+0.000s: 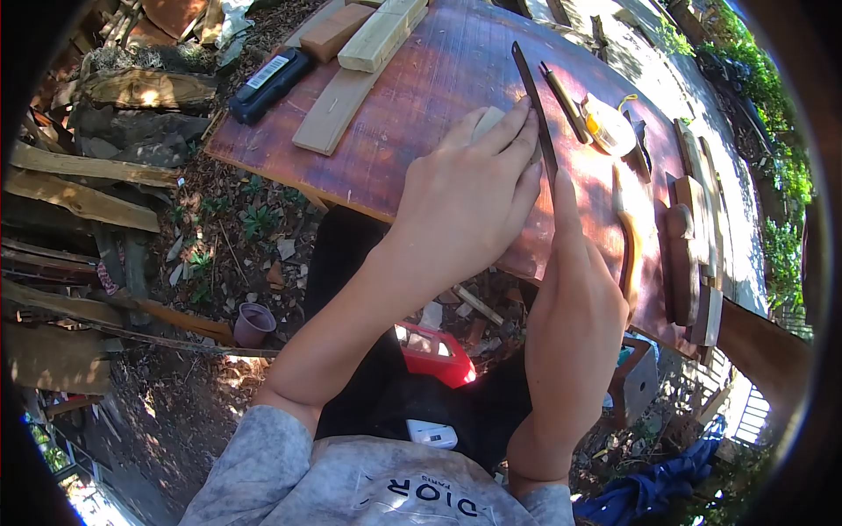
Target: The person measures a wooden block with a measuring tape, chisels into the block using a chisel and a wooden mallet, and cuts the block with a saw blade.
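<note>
My left hand [474, 180] lies over a small pale wood piece [488, 122] on the reddish-brown table, its fingers pressed together round it. Most of that piece is hidden under the hand. In my right hand [579, 302] is a long, narrow, dark blade [537, 101], held with the index finger stretched along it. The blade runs beside the left fingertips and points to the far side of the table; its handle end is hidden in my grip. Whether its edge touches the wood piece I cannot tell.
The table [421, 96] carries a flat board [338, 110], a wood block [381, 39], a black case [272, 83], a slim dark tool [566, 103] and a clear round container [609, 127]. A curved wooden handle [628, 223] and more wood pieces [688, 254] lie right. Below sits a red box [434, 353].
</note>
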A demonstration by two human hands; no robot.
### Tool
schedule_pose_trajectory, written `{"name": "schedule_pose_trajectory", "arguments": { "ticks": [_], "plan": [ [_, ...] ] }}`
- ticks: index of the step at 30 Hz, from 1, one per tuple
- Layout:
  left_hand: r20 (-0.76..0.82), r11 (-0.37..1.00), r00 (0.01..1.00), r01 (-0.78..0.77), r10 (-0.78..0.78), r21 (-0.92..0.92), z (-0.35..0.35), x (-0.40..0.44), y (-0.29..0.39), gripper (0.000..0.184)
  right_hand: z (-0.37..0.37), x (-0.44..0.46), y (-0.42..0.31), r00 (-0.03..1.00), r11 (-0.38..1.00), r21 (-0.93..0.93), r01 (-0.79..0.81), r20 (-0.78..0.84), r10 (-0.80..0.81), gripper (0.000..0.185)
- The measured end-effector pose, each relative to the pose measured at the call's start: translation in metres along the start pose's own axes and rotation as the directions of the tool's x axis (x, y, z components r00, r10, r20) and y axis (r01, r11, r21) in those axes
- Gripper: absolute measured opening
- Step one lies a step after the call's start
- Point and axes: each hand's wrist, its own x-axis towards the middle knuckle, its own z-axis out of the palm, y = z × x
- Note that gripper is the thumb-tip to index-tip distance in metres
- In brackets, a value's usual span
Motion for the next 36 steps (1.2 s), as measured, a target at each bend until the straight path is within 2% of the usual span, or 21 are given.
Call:
{"name": "schedule_pose_trajectory", "arguments": {
  "ticks": [3,5,6,9,12,17,18,22,26,30,36],
  "plan": [
    [-0.058,0.998,0.998,-0.034,0.038,0.055,0.003,0.000,-0.003,0.043,0.001,-0.005,-0.002,0.998,0.994,0.089,-0.069,0.011,0.068,0.058],
    [-0.076,0.995,0.995,-0.053,0.059,0.087,0.006,-0.002,-0.002,0.041,0.009,0.011,-0.002,0.996,0.995,0.045,-0.092,0.025,0.091,0.057],
    [-0.077,0.994,0.995,-0.053,0.061,0.097,0.006,-0.001,-0.003,0.041,0.018,0.015,0.003,0.997,0.984,0.168,-0.058,-0.035,0.065,0.056],
    [-0.087,0.994,0.994,-0.063,0.071,0.091,0.004,0.001,-0.003,0.041,0.009,0.010,0.000,0.999,0.998,0.046,-0.042,-0.020,0.043,0.058],
    [-0.082,0.997,0.995,-0.046,0.052,0.066,0.002,0.002,-0.004,0.040,-0.008,-0.005,-0.007,0.995,0.993,0.064,-0.096,0.045,0.093,0.058],
    [-0.087,0.996,0.994,-0.062,0.068,0.071,0.006,0.000,-0.003,0.039,0.003,0.010,-0.006,0.995,0.994,0.042,-0.101,0.018,0.100,0.056],
    [-0.092,0.995,0.993,-0.070,0.076,0.071,0.006,0.000,-0.004,0.039,0.004,0.011,-0.006,0.995,0.988,0.121,-0.100,-0.008,0.101,0.055],
    [0.005,1.000,1.000,0.006,-0.006,-0.021,-0.001,0.000,-0.002,0.047,-0.013,-0.002,-0.006,0.994,0.994,0.047,-0.103,0.048,0.101,0.056],
    [-0.013,1.000,1.000,0.001,-0.001,-0.020,0.003,0.001,-0.004,0.047,-0.018,-0.001,-0.013,0.993,0.995,-0.014,-0.096,0.063,0.096,0.055],
    [-0.030,1.000,0.999,-0.013,0.013,0.002,0.004,0.003,-0.008,0.047,-0.013,0.001,-0.009,0.998,0.998,0.028,-0.064,0.022,0.064,0.055],
    [0.009,1.000,1.000,0.013,-0.013,-0.008,0.001,0.000,-0.002,0.046,-0.034,-0.006,-0.017,0.990,0.993,-0.079,-0.090,0.098,0.097,0.051]
  ]
}}
